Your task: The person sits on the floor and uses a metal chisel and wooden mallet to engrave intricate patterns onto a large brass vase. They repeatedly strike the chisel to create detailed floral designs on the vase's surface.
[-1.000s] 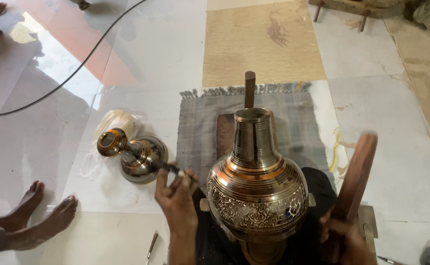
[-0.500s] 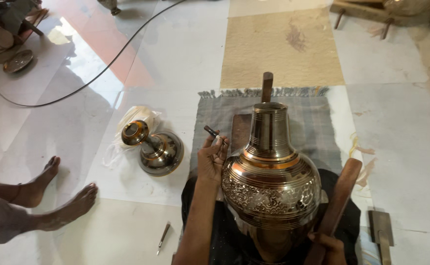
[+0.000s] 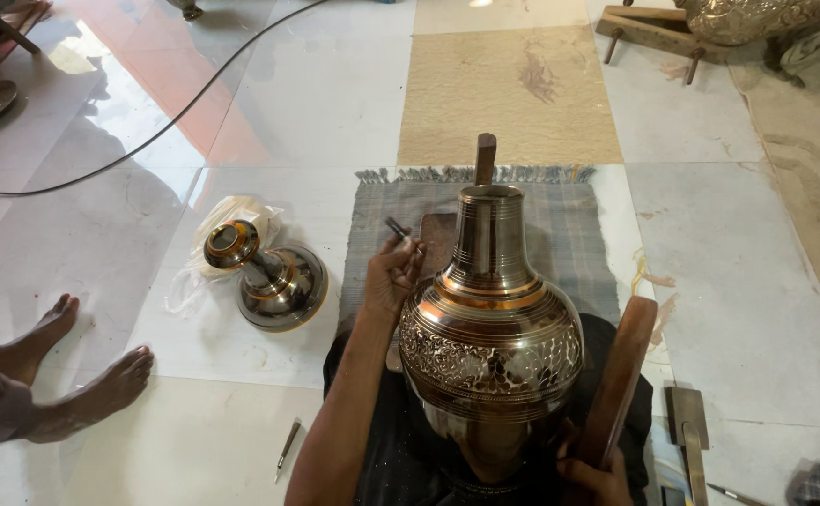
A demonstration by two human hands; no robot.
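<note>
right hand (image 3: 595, 471): low, fingers closed around a wooden mallet (image 3: 620, 375).
vase (image 3: 490, 337): engraved metal, upright in the lap.
left hand (image 3: 392, 277): beside the vase neck, fingers pinching a small chisel (image 3: 398, 229).
mat (image 3: 560, 234): grey, under the vase.

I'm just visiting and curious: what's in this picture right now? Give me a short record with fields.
Setting: tiled floor with a grey fringed mat
Main piece: large engraved metal vase, upright in the person's lap
Left hand: holds a small dark engraving tool beside the vase's neck
Right hand: grips a wooden mallet low beside the vase
Nearby: smaller metal vessel lying on white plastic; a spare tool on the floor
Others: another person's bare feet at left
</note>
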